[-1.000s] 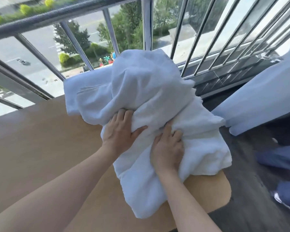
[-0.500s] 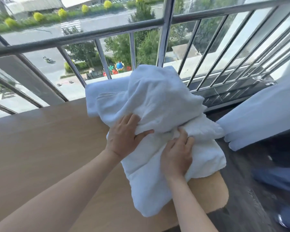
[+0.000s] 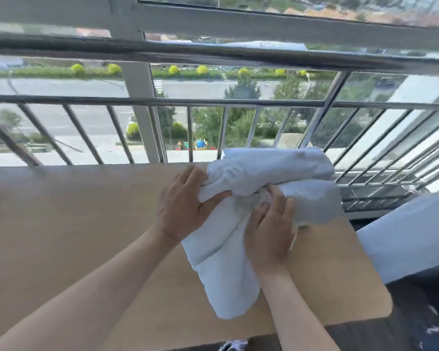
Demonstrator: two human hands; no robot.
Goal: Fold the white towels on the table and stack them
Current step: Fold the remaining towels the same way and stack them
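Observation:
A heap of crumpled white towels [image 3: 271,173] lies on the right part of the wooden table [image 3: 74,224], reaching from its far edge toward me. My left hand [image 3: 185,206] grips the left side of the upper bundle, thumb over a fold. Beside it, my right hand [image 3: 269,229] lies on the middle of the heap, its fingertips digging into a fold under the upper bundle. A long white part [image 3: 226,279] of a towel runs down between my forearms toward the near edge.
A metal railing [image 3: 162,102] with slanted bars stands just behind the table's far edge, glass and a street beyond. A white curtain [image 3: 411,239] hangs at the right of the table. The table's rounded right corner [image 3: 380,307] is close to the heap; dark floor lies past it.
The camera has tilted up and the heap now looks more gathered and compact at the far right. Both hands have slid up the heap, and my left hand has closed on the upper bundle.

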